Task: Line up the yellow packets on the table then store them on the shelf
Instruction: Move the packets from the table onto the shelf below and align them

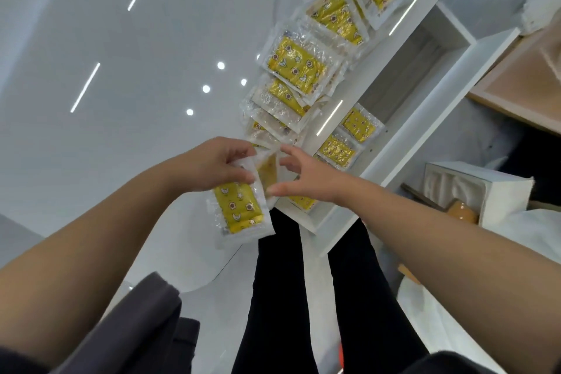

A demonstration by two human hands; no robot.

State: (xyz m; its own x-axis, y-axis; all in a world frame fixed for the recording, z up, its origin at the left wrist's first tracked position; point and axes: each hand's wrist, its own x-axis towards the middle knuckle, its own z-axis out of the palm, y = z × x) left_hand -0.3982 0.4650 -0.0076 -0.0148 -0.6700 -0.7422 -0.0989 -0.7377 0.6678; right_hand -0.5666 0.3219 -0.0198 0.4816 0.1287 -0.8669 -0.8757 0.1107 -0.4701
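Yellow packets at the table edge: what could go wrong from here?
1. The left hand grips only the top of the held packet, which hangs past the table edge; it might slip to the floor.
2. The packet row overlaps loosely along that edge; the right hand reaching in could knock some off.
3. Packets on the shelf sit near its front lip and could slide out.

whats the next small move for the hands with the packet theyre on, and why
Probably the left hand should lay its yellow packet flat at the near end of the row of packets on the white table, the right hand squaring it. That end looks loosely overlapped.
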